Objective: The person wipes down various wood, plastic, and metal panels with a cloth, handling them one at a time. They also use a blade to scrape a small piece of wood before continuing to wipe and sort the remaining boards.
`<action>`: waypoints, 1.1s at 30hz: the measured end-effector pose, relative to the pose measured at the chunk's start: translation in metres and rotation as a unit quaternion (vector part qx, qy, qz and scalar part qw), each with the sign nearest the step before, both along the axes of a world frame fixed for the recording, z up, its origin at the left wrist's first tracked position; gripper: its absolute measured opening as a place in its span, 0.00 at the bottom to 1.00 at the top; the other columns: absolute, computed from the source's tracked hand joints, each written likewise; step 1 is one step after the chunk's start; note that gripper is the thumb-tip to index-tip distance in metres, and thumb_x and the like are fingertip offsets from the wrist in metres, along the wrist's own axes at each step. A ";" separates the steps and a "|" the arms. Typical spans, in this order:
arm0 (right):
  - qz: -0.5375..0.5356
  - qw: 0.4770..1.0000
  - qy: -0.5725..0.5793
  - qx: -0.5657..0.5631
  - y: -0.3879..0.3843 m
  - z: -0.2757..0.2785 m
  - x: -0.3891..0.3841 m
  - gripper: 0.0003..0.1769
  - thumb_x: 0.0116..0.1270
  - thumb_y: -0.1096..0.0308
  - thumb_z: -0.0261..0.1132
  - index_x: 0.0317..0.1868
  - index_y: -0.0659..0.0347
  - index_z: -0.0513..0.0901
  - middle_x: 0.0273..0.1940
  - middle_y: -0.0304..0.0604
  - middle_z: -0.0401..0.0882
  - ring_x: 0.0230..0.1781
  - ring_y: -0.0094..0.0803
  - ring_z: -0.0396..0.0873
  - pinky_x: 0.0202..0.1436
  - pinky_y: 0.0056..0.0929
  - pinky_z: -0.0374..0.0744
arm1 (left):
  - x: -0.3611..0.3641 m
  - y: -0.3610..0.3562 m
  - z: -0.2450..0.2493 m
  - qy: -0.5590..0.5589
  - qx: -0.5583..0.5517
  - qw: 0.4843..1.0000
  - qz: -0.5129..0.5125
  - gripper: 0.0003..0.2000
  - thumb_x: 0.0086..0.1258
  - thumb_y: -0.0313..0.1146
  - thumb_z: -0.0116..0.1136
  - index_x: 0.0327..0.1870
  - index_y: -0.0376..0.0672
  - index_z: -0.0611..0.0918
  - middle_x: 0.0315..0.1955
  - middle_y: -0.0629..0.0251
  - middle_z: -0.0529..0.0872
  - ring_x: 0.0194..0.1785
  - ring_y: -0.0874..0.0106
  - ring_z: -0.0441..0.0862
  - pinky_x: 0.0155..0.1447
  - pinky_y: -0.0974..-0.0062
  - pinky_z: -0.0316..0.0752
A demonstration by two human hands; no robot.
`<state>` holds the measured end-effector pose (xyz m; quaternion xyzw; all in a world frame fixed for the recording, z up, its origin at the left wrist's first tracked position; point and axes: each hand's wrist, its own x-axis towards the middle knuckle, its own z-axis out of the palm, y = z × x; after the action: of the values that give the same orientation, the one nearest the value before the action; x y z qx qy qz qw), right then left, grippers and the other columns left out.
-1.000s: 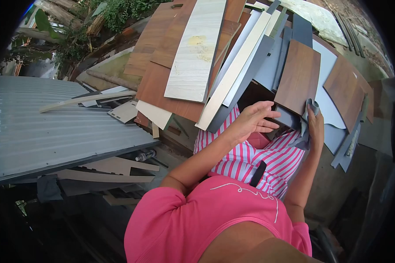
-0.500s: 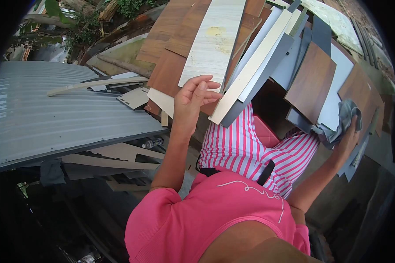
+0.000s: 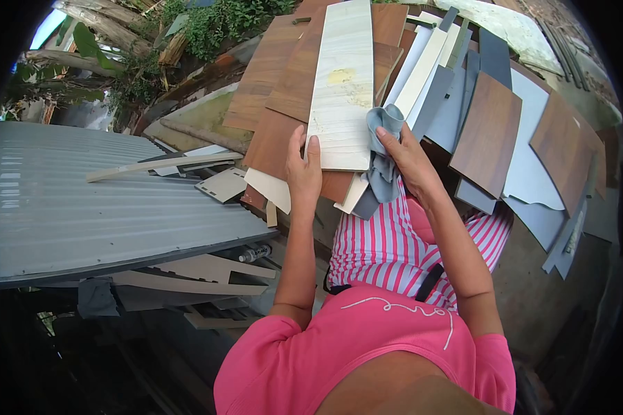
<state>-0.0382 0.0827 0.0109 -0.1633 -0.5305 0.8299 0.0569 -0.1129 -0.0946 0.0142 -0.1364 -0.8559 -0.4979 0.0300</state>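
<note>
A pale wood-grain plank with yellowish stains lies lengthwise in front of me, its near end above my lap. My left hand is at its lower left edge, thumb against the face and fingers along the outer side, lightly gripping it. A crumpled grey-blue cloth is bunched in my right hand, at the plank's lower right edge. Brown wood-grain boards lie under and left of the plank. A cream strip runs partly beneath it.
More brown boards and white panels are stacked at the right. A corrugated metal sheet covers the left side, with a thin strip on it. A plastic bottle lies below its edge. Logs and plants are behind.
My right hand has brought the cloth from the right-hand boards over to the plank. My left hand has come onto the plank's left edge. The plank's near end now overlaps the cream strip.
</note>
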 end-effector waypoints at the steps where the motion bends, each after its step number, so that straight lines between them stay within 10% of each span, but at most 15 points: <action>1: -0.003 1.000 -0.004 0.020 -0.003 0.004 -0.001 0.38 0.65 0.52 0.61 0.64 0.71 0.59 0.57 0.52 0.68 0.57 0.34 0.69 0.60 0.29 0.68 | 0.006 0.004 0.001 -0.016 0.020 1.000 0.005 0.26 0.72 0.46 0.48 0.61 0.31 0.68 0.52 0.46 0.76 0.58 0.56 0.73 0.61 0.63 0.65; 10: 0.002 0.999 -0.046 -0.002 0.025 0.005 0.010 0.24 0.64 0.61 0.59 0.51 0.73 0.71 0.41 0.46 0.78 0.36 0.26 0.78 0.40 0.22 0.78 | 0.035 0.019 0.012 -0.064 0.090 0.992 -0.068 0.24 0.75 0.44 0.43 0.62 0.32 0.66 0.48 0.46 0.80 0.57 0.67 0.73 0.61 0.72 0.66; 15: -0.038 0.994 -0.081 -0.058 0.036 0.020 0.054 0.24 0.64 0.58 0.61 0.52 0.70 0.73 0.41 0.46 0.80 0.37 0.24 0.80 0.40 0.22 0.80 | 0.074 0.017 0.015 -0.255 0.393 0.878 -0.099 0.35 0.72 0.51 0.45 0.69 0.35 0.50 0.59 0.47 0.67 0.63 0.61 0.67 0.64 0.66 0.65; 19: -0.126 0.968 -0.070 -0.205 0.023 0.026 0.086 0.22 0.65 0.61 0.59 0.53 0.69 0.74 0.43 0.42 0.79 0.40 0.23 0.78 0.43 0.23 0.77 | 0.115 0.030 0.010 -0.312 0.431 0.825 -0.190 0.47 0.61 0.60 0.55 0.69 0.37 0.46 0.64 0.52 0.58 0.66 0.61 0.62 0.67 0.62 0.60; 22: -0.127 0.983 -0.060 -0.117 0.003 0.017 0.096 0.21 0.67 0.61 0.58 0.54 0.67 0.73 0.45 0.39 0.78 0.43 0.20 0.75 0.46 0.21 0.74 | 0.127 0.050 0.002 -0.224 0.357 0.883 -0.206 0.40 0.64 0.53 0.58 0.67 0.35 0.56 0.61 0.57 0.64 0.64 0.69 0.63 0.68 0.69 0.58; 25: -0.121 0.988 -0.039 -0.092 -0.002 0.004 0.102 0.21 0.68 0.61 0.57 0.54 0.68 0.73 0.45 0.39 0.77 0.43 0.19 0.73 0.48 0.22 0.73 | 0.135 0.074 0.000 -0.336 0.472 0.814 -0.047 0.29 0.68 0.40 0.54 0.65 0.33 0.60 0.59 0.56 0.67 0.62 0.66 0.65 0.67 0.66 0.57; 33: -0.191 0.980 -0.054 0.011 -0.008 0.000 0.132 0.18 0.69 0.62 0.55 0.50 0.68 0.74 0.41 0.37 0.76 0.40 0.20 0.70 0.45 0.21 0.71 | 0.129 0.069 0.005 -0.322 0.417 0.839 -0.135 0.28 0.63 0.34 0.51 0.63 0.31 0.62 0.57 0.54 0.69 0.61 0.64 0.67 0.66 0.65 0.59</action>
<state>0.0942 0.0747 0.0110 -0.3058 -0.5008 0.7878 0.1871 0.0157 -0.0252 0.0194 -0.0575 -0.5022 -0.8224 -0.2610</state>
